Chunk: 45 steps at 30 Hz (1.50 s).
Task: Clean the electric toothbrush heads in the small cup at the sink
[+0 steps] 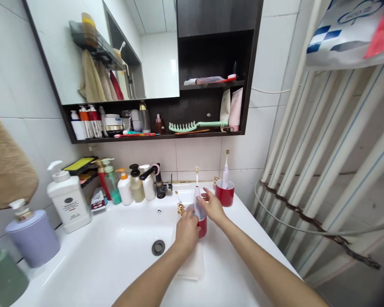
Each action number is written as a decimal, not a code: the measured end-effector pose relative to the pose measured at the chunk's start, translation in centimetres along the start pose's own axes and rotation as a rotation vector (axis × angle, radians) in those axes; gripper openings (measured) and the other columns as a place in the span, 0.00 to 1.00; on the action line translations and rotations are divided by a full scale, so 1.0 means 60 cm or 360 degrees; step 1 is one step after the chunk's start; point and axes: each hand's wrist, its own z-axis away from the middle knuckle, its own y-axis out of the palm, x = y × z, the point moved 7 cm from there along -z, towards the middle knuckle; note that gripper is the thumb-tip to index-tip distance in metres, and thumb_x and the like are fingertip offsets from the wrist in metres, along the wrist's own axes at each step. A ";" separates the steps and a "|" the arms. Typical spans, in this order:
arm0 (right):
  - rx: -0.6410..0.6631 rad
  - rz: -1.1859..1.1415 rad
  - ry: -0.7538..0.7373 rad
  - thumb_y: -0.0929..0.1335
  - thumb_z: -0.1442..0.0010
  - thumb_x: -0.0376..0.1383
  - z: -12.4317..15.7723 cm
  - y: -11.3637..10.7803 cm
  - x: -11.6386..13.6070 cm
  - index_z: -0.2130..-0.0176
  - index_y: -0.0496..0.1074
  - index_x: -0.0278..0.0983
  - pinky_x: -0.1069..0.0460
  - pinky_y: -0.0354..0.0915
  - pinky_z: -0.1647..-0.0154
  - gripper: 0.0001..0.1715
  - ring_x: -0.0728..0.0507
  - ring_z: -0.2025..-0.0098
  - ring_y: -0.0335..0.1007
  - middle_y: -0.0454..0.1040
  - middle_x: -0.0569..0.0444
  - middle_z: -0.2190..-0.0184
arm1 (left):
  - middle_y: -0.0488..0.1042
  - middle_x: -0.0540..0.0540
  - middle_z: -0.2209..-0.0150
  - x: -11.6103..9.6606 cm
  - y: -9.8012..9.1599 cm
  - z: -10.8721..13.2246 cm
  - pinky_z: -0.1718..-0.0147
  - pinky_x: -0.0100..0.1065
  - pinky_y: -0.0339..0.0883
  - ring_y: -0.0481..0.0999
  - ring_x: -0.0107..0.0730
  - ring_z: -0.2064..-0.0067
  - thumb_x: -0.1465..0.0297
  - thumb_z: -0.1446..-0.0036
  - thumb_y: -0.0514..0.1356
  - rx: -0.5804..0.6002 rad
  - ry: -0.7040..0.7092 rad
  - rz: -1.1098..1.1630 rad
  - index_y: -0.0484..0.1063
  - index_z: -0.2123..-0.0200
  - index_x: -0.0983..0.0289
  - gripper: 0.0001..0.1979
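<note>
A red cup [202, 228] with a pale inside sits at the right side of the washbasin, above a whitish cloth [192, 266]. My left hand [187, 228] is closed round the cup's left side. An electric toothbrush [196, 192] stands upright in this cup, brush head up. Just right of the brush is my right hand [214, 207], fingers apart and their tips close to its handle; whether they touch it I cannot tell. A gold-coloured ornament [181, 208] shows beside my left hand. Behind, a second red cup [224, 197] holds another electric toothbrush [225, 177].
A black faucet [160, 183] rises behind the white basin [121, 256] with its drain [158, 247]. Several pump bottles [125, 187] line the back left. Overhead hangs a dark cabinet [211, 102] holding toiletries. White pipes [320, 170] run along the right wall.
</note>
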 end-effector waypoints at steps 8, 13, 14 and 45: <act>0.0196 0.0008 -0.0068 0.61 0.59 0.35 0.081 0.053 0.020 0.71 0.66 0.36 0.53 0.57 0.72 0.11 0.47 0.74 0.63 0.69 0.54 0.76 | 0.58 0.56 0.54 0.018 0.010 0.106 0.63 0.38 0.55 0.54 0.42 0.54 0.76 0.61 0.49 0.0106 -0.0150 0.0110 0.66 0.69 0.64 0.13; 0.0151 -0.0015 -0.0126 0.60 0.57 0.36 0.099 0.036 0.052 0.67 0.65 0.36 0.53 0.58 0.70 0.14 0.46 0.71 0.63 0.69 0.54 0.73 | 0.60 0.57 0.56 0.017 0.021 0.121 0.63 0.40 0.54 0.55 0.43 0.54 0.79 0.63 0.49 0.0092 -0.0210 0.0255 0.66 0.69 0.65 0.14; 0.0140 -0.0019 -0.0138 0.60 0.57 0.36 0.098 0.030 0.060 0.66 0.64 0.36 0.53 0.58 0.70 0.15 0.46 0.71 0.63 0.69 0.54 0.72 | 0.60 0.58 0.56 0.016 0.021 0.122 0.62 0.41 0.54 0.55 0.43 0.55 0.79 0.63 0.49 0.0073 -0.0210 0.0296 0.66 0.69 0.66 0.14; 0.0275 -0.1805 0.0607 0.61 0.53 0.40 0.192 0.051 0.058 0.76 0.61 0.35 0.57 0.55 0.82 0.09 0.53 0.83 0.58 0.62 0.60 0.85 | 0.60 0.46 0.89 -0.007 0.059 0.226 0.91 0.23 0.46 0.57 0.19 0.90 0.47 0.64 0.45 0.0523 -0.0728 0.2422 0.57 0.75 0.66 0.26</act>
